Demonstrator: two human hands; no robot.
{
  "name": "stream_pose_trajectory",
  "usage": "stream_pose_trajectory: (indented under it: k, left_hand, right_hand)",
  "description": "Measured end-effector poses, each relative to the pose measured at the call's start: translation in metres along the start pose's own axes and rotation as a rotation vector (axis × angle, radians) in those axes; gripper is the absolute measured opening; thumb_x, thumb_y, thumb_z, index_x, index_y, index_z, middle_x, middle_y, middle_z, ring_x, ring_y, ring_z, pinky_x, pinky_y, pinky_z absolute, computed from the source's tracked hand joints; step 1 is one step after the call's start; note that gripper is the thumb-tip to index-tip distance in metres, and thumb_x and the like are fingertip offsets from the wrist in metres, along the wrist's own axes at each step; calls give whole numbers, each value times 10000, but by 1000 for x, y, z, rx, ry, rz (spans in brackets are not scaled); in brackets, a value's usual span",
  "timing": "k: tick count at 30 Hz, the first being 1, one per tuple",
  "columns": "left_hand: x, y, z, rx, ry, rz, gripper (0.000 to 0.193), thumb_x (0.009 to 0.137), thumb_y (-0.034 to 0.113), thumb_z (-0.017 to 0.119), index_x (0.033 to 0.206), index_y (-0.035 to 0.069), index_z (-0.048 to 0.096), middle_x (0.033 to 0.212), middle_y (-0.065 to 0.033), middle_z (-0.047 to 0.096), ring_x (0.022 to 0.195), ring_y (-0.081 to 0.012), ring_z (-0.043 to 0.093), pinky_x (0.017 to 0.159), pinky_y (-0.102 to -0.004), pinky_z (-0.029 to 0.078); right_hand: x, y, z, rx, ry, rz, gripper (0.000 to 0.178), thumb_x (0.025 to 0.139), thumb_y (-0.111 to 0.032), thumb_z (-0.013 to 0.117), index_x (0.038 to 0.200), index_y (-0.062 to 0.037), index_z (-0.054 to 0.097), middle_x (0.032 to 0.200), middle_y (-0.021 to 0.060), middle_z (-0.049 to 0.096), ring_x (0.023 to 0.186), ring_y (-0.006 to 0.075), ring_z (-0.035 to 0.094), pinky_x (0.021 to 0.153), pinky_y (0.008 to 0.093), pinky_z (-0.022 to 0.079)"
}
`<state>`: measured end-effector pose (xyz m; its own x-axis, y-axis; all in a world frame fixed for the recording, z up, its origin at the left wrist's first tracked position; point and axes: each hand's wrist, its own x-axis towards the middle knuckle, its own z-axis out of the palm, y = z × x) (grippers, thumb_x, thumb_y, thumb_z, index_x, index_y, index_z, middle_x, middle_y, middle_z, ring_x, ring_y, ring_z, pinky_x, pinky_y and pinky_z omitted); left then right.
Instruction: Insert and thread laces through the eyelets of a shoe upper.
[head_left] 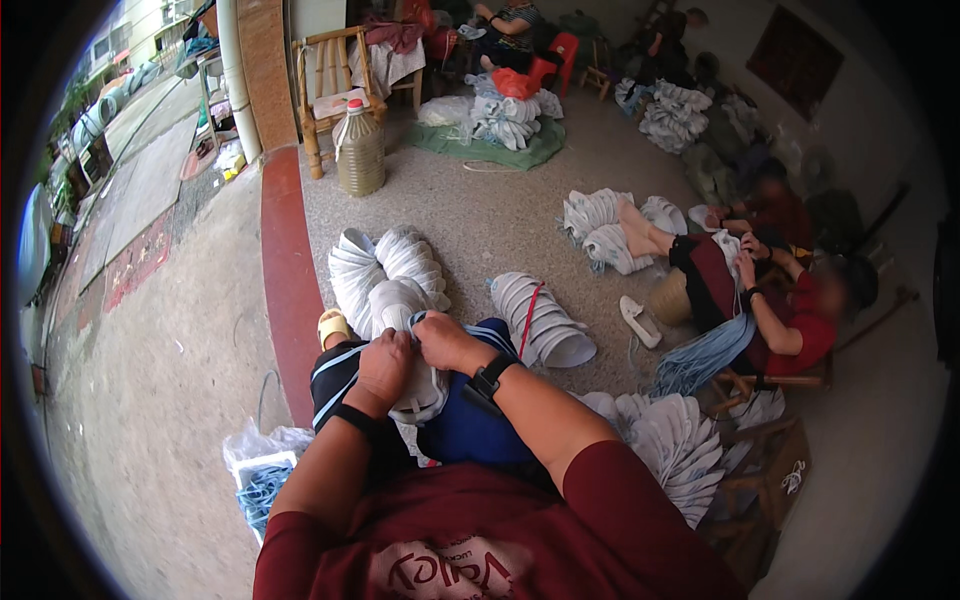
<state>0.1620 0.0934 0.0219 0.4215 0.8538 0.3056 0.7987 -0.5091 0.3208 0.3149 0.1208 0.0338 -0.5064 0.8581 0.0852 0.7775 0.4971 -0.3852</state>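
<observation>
A white shoe upper (pixel 421 396) rests across my lap. My left hand (pixel 386 364) is closed on its upper part, fingers bent and partly hidden from above. My right hand (pixel 446 342) is right beside it, pinching a light-blue shoelace (pixel 417 318) at the front of the upper. More light-blue laces (pixel 338 372) drape over my left thigh, and some trail past my right wrist. Just beyond my hands, nested white shoe uppers (pixel 408 258) lie in a curved stack on the floor. Exactly where the lace passes through the upper is hidden by my fingers.
Another stack (pixel 541 318) with a red strip lies ahead right; more uppers (pixel 675 445) sit by my right side. A box of blue laces (pixel 262 487) stands at my left. Ahead are a large jug (pixel 360 152) and bamboo chair (pixel 335 75). A seated co-worker (pixel 800 310) works at right.
</observation>
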Motion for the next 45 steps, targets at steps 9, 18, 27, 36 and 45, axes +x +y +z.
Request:
stream_pose_trajectory:
  k: [9, 18, 27, 36, 45]
  left_hand:
    - [-6, 0, -3, -17, 5, -3, 171, 804, 195, 533, 809, 25, 540, 777, -162, 576, 714, -310, 597, 595, -387, 495]
    - [-7, -41, -34, -595, 397, -654, 198, 841, 161, 551, 830, -15, 640, 645, -189, 592, 600, -282, 595, 562, -350, 445]
    - [-21, 11, -32, -357, 64, 37, 236, 715, -61, 487, 886, 38, 615, 837, -134, 599, 754, -312, 598, 664, -362, 481]
    - [-10, 10, 0, -17, 93, -96, 168, 745, 194, 611, 787, 37, 566, 778, -132, 582, 752, -301, 590, 660, -381, 487]
    - [8, 9, 5, -157, 106, -186, 121, 777, 154, 554, 807, 37, 557, 800, -167, 600, 710, -340, 598, 650, -423, 483]
  right_hand:
    - [-16, -1, 16, 108, 218, -67, 53, 660, -33, 538, 661, -20, 590, 756, 206, 566, 789, 363, 558, 734, 419, 458]
    - [-9, 18, 12, 198, 321, -95, 97, 699, -58, 499, 641, -38, 575, 704, 197, 559, 738, 361, 559, 684, 427, 464]
    - [-12, 13, 14, 264, 270, -21, 99, 701, -73, 518, 705, -29, 607, 765, 220, 567, 768, 386, 559, 710, 431, 458]
    - [-10, 13, 6, 293, 215, -96, 72, 686, -60, 529, 699, -18, 586, 726, 225, 566, 733, 407, 552, 660, 440, 452]
    - [-6, 27, 0, 304, 134, -71, 83, 675, -55, 517, 694, -17, 588, 739, 226, 573, 743, 406, 567, 642, 421, 461]
